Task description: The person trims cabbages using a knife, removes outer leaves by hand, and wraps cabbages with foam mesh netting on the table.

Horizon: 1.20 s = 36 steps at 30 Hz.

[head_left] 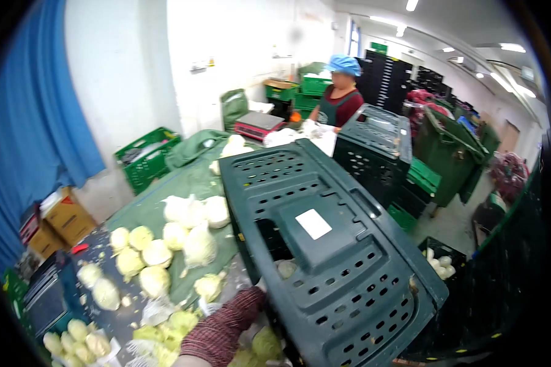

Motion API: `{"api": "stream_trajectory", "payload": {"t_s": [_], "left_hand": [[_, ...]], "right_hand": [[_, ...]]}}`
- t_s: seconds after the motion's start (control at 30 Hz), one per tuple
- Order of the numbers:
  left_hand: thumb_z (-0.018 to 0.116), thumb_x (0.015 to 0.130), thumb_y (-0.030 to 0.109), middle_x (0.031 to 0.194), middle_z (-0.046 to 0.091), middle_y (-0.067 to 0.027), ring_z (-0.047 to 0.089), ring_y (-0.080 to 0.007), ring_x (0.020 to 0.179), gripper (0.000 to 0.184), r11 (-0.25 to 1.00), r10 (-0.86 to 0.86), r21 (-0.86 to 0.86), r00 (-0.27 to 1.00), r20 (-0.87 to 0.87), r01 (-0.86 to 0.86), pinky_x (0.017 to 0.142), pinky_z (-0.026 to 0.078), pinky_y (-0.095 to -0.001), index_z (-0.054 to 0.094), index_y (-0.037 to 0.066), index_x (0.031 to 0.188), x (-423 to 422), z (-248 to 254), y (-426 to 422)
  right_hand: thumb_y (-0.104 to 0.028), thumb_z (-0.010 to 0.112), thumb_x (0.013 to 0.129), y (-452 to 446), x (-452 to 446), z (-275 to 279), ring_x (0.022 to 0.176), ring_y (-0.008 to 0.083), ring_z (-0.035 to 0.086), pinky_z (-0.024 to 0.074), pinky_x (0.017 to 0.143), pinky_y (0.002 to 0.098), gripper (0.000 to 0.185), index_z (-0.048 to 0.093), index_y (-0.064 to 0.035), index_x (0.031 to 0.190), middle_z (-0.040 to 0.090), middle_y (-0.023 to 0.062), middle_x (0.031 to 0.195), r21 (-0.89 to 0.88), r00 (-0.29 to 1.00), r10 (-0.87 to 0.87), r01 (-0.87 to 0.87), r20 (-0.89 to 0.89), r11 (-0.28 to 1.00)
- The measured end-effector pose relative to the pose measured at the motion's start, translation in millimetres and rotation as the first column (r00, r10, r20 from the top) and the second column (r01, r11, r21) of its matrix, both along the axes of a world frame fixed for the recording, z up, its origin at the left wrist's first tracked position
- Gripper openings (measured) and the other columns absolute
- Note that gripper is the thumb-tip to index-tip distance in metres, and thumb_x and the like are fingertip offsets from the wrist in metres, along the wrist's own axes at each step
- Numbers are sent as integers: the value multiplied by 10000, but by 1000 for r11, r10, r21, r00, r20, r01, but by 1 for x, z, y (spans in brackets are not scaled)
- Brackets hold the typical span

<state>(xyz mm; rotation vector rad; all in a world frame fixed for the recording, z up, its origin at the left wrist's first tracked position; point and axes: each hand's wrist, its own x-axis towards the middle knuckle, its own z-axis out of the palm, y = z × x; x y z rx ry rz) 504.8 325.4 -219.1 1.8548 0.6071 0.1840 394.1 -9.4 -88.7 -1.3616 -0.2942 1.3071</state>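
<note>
A large dark green plastic crate (349, 251) with slotted panels and a white label fills the middle and right foreground, tilted in view. My left arm, in a maroon knitted sleeve, reaches up to its near left edge. There my left hand (261, 286) is against the crate, its fingers hidden. Through an opening in the crate something pale shows. Left of it, pale cabbages (155, 252) lie on a table with green cloth (193, 160). Loose leaves and clear wrap (159, 311) lie by my forearm. My right hand is out of view.
Behind the crate stands a stack of crates (373, 153). A person (340, 95) in a blue cap is at the table's far end, near a red scale (258, 125). A green wheeled bin (450, 147) stands right; cardboard boxes (70, 217) lie left.
</note>
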Motion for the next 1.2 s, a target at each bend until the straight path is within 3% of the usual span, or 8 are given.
{"api": "stream_trajectory", "payload": {"t_s": [0.13,0.2,0.27,0.53,0.63,0.77,1.0,1.2], "left_hand": [[878,611,236,1383,392,-114,398,-210,1273,1015,968,196,-187,967,162,-165,1087,317,-354,282,16,1402,-178,121,-36],[897,585,193,1386,394,-98,397,-201,1276,1047,942,302,-224,923,239,-250,1089,316,-341,274,28,1410,-265,178,-70],[896,582,158,1390,394,-94,381,-191,1289,1058,924,380,-141,902,206,-356,1092,311,-331,264,32,1421,-333,203,-112],[889,579,127,1419,379,-108,351,-204,1318,1060,684,729,-275,636,254,-675,1110,278,-336,271,34,1435,-490,149,-246],[839,668,269,1383,419,-157,389,-265,1301,896,450,860,167,476,185,-877,1092,311,-377,364,42,1393,-512,117,-282],[810,693,323,1165,548,-161,519,-326,1114,561,427,803,574,585,114,-698,980,417,-390,602,68,1147,-500,149,-298],[730,746,311,1022,590,-79,600,-285,921,333,585,743,572,662,-95,-575,787,503,-367,619,85,963,-495,155,-297],[650,724,119,875,634,-75,631,-287,720,110,340,777,699,607,168,-629,630,521,-373,641,108,833,-497,134,-292]], "right_hand": [[-179,640,879,30,-8,-12,690,120,546,430,601,275,227,588,-69,1071,585,1,772,276,906,-276,189,322,942],[-137,764,720,59,-1,5,805,231,588,465,721,309,328,609,-37,991,587,100,887,422,654,-314,-9,688,906],[-175,825,667,83,-21,32,872,193,552,445,776,279,438,596,-48,1018,554,64,937,486,780,-200,-149,593,861],[-258,725,804,98,-146,6,605,191,569,458,587,295,292,600,6,805,593,77,694,204,533,332,-715,778,669],[-213,628,893,89,-172,-4,592,75,533,409,521,231,212,594,-20,813,639,22,745,87,723,674,-689,155,719],[-157,609,899,76,-212,-37,596,81,532,408,512,217,120,584,-41,885,605,16,711,199,702,704,-679,-108,707],[-125,620,877,70,-231,-16,505,106,498,414,480,234,108,541,-70,828,544,4,644,188,802,596,-579,-46,793],[-81,628,856,53,-228,11,465,99,469,386,424,259,129,536,-75,766,518,4,602,169,798,586,-564,-140,808]]}}
